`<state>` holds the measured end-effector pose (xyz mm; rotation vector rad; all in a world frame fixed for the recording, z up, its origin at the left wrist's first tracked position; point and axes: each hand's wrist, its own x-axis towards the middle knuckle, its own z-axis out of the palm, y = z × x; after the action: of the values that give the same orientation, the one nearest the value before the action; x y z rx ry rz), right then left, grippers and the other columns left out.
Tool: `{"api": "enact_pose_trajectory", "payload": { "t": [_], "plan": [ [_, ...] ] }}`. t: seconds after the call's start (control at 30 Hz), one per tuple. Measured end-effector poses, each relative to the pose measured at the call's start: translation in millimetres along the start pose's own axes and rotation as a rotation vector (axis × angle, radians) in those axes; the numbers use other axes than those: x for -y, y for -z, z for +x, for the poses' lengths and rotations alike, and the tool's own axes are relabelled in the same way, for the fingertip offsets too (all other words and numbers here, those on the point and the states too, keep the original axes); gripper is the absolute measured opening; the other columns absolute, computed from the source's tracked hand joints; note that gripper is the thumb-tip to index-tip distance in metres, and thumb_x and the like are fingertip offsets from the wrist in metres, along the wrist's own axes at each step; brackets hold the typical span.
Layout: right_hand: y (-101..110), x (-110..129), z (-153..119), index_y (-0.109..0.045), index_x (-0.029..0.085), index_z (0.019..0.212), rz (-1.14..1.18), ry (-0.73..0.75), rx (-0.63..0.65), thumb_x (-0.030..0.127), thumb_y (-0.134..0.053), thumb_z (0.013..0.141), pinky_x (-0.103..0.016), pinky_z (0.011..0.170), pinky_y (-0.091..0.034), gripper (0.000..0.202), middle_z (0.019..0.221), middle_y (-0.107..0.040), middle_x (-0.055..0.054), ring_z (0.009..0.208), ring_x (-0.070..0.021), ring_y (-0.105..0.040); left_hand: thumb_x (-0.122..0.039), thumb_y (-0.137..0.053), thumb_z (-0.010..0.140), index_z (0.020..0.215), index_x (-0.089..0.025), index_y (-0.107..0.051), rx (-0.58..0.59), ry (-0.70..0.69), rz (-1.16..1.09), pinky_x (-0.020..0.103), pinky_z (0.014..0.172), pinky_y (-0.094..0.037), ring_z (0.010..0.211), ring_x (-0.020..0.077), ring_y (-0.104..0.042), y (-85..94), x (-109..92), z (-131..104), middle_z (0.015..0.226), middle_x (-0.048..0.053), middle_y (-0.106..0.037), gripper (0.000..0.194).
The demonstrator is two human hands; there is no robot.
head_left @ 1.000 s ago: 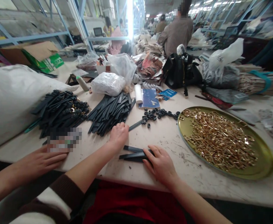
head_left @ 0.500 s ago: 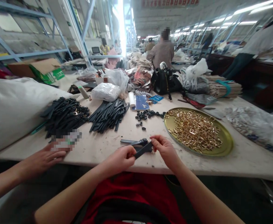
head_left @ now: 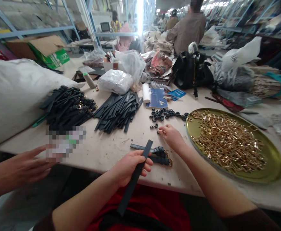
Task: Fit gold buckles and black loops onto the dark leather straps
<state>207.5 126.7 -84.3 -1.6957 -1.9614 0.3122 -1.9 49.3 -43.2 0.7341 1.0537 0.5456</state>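
Note:
My left hand (head_left: 130, 166) is closed around a flat black strap (head_left: 132, 186), which slants from the table edge down over my lap. My right hand (head_left: 172, 137) pinches a small black loop (head_left: 158, 132) at the near side of a scatter of similar loops (head_left: 164, 114). Just past my left fingers lie a few black straps with gold buckles (head_left: 161, 159). A pile of plain black straps (head_left: 119, 110) lies farther back. Right of my right hand stands a round gold tray (head_left: 278, 166) filled with gold buckles (head_left: 229, 141).
At the left, another person's hand (head_left: 22, 165) is by a blurred-out object. Beyond it lie a heap of buckled black straps (head_left: 68, 109) and a big white sack (head_left: 15, 96). Bagged packets (head_left: 116, 81), a blue booklet (head_left: 157, 98) and a black handbag (head_left: 190, 70) line the back.
My right hand has let go of the strap and moved away to the loops. My left hand now holds the strap alone, turned more upright. The view has shifted closer to the table.

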Motion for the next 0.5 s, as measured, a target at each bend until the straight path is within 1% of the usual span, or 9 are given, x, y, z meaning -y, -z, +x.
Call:
{"api": "enact_pose_trajectory", "payload": {
  "t": [0.07,0.17,0.2,0.27,0.33,0.37,0.43,0.5],
  "plan": [
    [-6.7,-1.6,5.2,-0.063,0.017,0.081,-0.056,0.026,0.063,0.020,-0.048,0.080,-0.029,0.065,-0.038,0.016,0.079,-0.054,-0.006,0.067,-0.0168,-0.052,-0.013,-0.051,0.071,0.097,-0.013,-0.057,0.015,0.039,-0.028,0.016,0.044,-0.039,0.052,0.0068,-0.052,4.2,-3.9,6.8,0.075,0.004,-0.061,0.027],
    [-11.5,-4.4,6.1,-0.059,0.017,0.080,-0.168,0.090,0.128,0.016,-0.048,0.078,-0.028,0.065,-0.038,0.011,0.080,-0.053,-0.005,0.071,-0.0171,-0.051,-0.010,-0.048,0.072,0.095,-0.013,-0.057,0.060,0.090,-0.076,0.015,0.044,-0.040,0.053,0.0066,-0.054,9.2,-8.0,14.0,0.075,0.003,-0.061,0.025],
    [-11.2,-5.4,6.1,-0.058,0.017,0.079,-0.192,0.102,0.137,0.015,-0.049,0.077,-0.028,0.065,-0.038,0.009,0.080,-0.053,-0.005,0.071,-0.0173,-0.051,-0.009,-0.048,0.072,0.095,-0.012,-0.057,0.066,0.097,-0.089,0.015,0.044,-0.041,0.054,0.0067,-0.054,10.5,-8.4,15.6,0.075,0.003,-0.061,0.024],
    [-7.6,-5.8,5.3,-0.054,0.017,0.073,-0.171,0.083,0.109,0.015,-0.051,0.074,-0.029,0.065,-0.038,0.004,0.076,-0.053,-0.004,0.072,-0.0175,-0.050,-0.008,-0.047,0.074,0.094,-0.011,-0.057,0.066,0.101,-0.112,0.015,0.045,-0.041,0.055,0.0070,-0.056,12.9,-8.4,17.6,0.076,0.004,-0.062,0.024],
    [-0.5,-1.1,0.5,-0.051,0.018,0.067,-0.039,0.000,0.066,0.019,-0.055,0.071,-0.030,0.063,-0.038,0.006,0.070,-0.052,-0.003,0.067,-0.0167,-0.048,-0.007,-0.046,0.075,0.095,-0.010,-0.057,0.049,0.084,-0.150,0.015,0.045,-0.041,0.056,0.0071,-0.056,15.4,-10.5,17.9,0.077,0.006,-0.063,0.023],
    [3.9,3.9,-4.7,-0.050,0.018,0.066,0.077,-0.066,0.067,0.023,-0.057,0.071,-0.029,0.060,-0.038,0.010,0.067,-0.051,-0.001,0.063,-0.0157,-0.047,-0.006,-0.046,0.075,0.096,-0.010,-0.057,0.037,0.052,-0.191,0.015,0.047,-0.042,0.057,0.0072,-0.057,16.7,-13.5,17.4,0.078,0.005,-0.063,0.024],
    [12.2,19.3,-22.5,-0.050,0.019,0.069,0.399,-0.215,0.127,0.034,-0.060,0.070,-0.028,0.056,-0.038,0.018,0.065,-0.053,0.000,0.058,-0.0134,-0.046,-0.003,-0.046,0.075,0.096,-0.012,-0.057,0.002,-0.075,-0.332,0.017,0.056,-0.046,0.062,0.0076,-0.060,18.7,-24.2,15.0,0.079,0.004,-0.063,0.025],
    [17.4,39.0,-48.8,-0.050,0.019,0.070,0.747,-0.339,0.220,0.041,-0.062,0.069,-0.026,0.057,-0.040,0.025,0.076,-0.059,-0.001,0.059,-0.0115,-0.049,0.000,-0.045,0.074,0.093,-0.014,-0.055,-0.054,-0.246,-0.506,0.022,0.070,-0.049,0.071,0.0086,-0.062,18.7,-38.5,10.4,0.080,0.001,-0.063,0.026]
  ]
}}
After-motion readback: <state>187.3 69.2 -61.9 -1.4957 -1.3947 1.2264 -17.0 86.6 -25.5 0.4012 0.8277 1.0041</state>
